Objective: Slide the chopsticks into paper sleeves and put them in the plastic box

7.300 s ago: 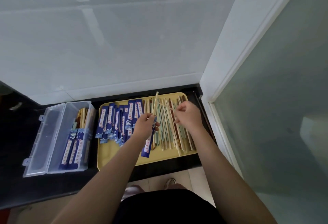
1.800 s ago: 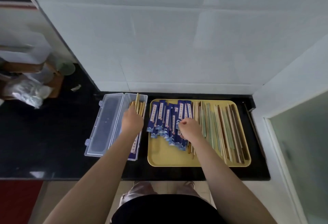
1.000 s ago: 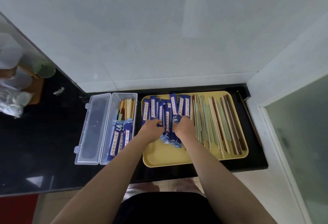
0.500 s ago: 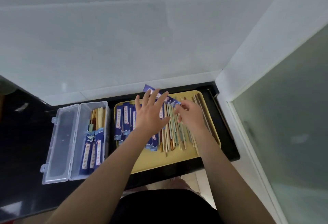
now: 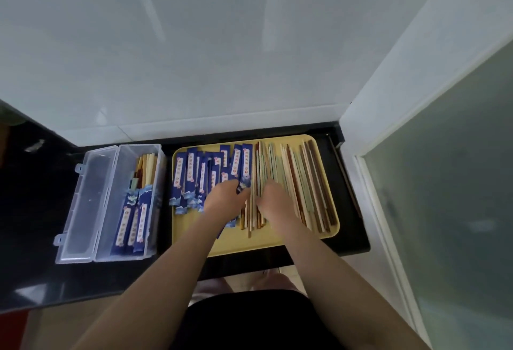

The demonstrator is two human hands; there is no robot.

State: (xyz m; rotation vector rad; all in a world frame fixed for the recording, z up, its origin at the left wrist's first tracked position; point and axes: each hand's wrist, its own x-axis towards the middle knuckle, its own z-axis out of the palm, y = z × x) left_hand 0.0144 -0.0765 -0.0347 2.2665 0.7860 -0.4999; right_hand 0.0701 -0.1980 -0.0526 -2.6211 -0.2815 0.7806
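Having dropped since, both hands (image 5: 251,202) on chopsticks (image 5: 294,180)

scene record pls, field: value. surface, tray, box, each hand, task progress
surface: black countertop against a white tiled wall
tray: yellow tray, blue paper sleeves piled on its left part, bare chopsticks laid in rows on its right part
box: clear plastic box left of the tray, lid open to its left, several sleeved chopsticks inside
left hand: left hand over the tray at the sleeves, a blue sleeve at its fingertips; grip unclear
right hand: right hand down on the bare chopsticks; grip unclear
progress: partly done, many chopsticks not yet sleeved
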